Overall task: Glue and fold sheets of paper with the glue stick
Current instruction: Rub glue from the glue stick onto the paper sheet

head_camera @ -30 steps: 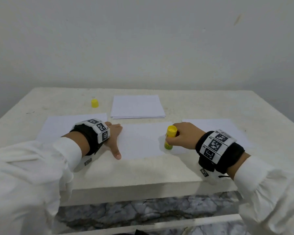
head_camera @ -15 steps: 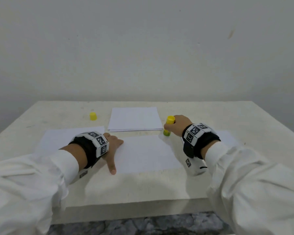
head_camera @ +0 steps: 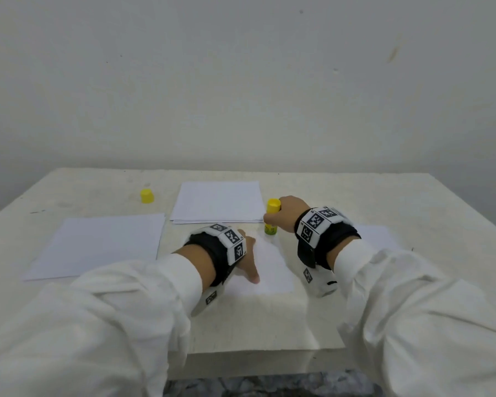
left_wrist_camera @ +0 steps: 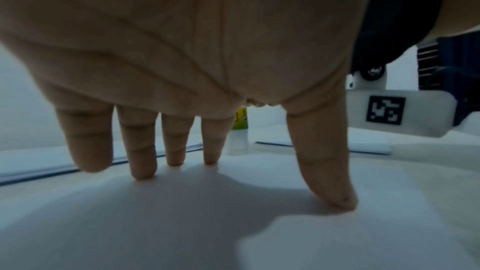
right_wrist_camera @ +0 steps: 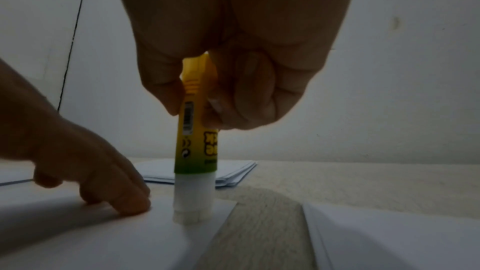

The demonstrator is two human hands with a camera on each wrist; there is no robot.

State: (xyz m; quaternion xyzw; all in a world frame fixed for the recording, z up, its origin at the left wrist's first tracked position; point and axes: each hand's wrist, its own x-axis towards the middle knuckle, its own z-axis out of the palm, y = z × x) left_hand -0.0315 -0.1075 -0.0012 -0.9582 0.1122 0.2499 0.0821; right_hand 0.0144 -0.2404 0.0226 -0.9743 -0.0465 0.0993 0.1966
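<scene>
Right wrist view: the right hand [right_wrist_camera: 233, 52] curls round the upper barrel of the glue stick [right_wrist_camera: 196, 130], thumb on one side and fingers on the other, holding it upright; its white tip touches the sheet [right_wrist_camera: 130, 233] close to the far right corner. Left wrist view: the left hand [left_wrist_camera: 182, 48] is spread, fingers [left_wrist_camera: 141, 147] straight and thumb planted on the same sheet, pressing it to the table [head_camera: 413, 202]; the index fingertip sits just beside the stick. Head view: a stack [head_camera: 218, 202] of paper lies beyond the hands, its near right corner beside the stick; a yellow cap [head_camera: 147, 196] stands left of the stack, apart from it; another sheet [head_camera: 98, 245] lies flat to the left; a further sheet [head_camera: 375, 233] shows past the right wrist, partly hidden by it.
</scene>
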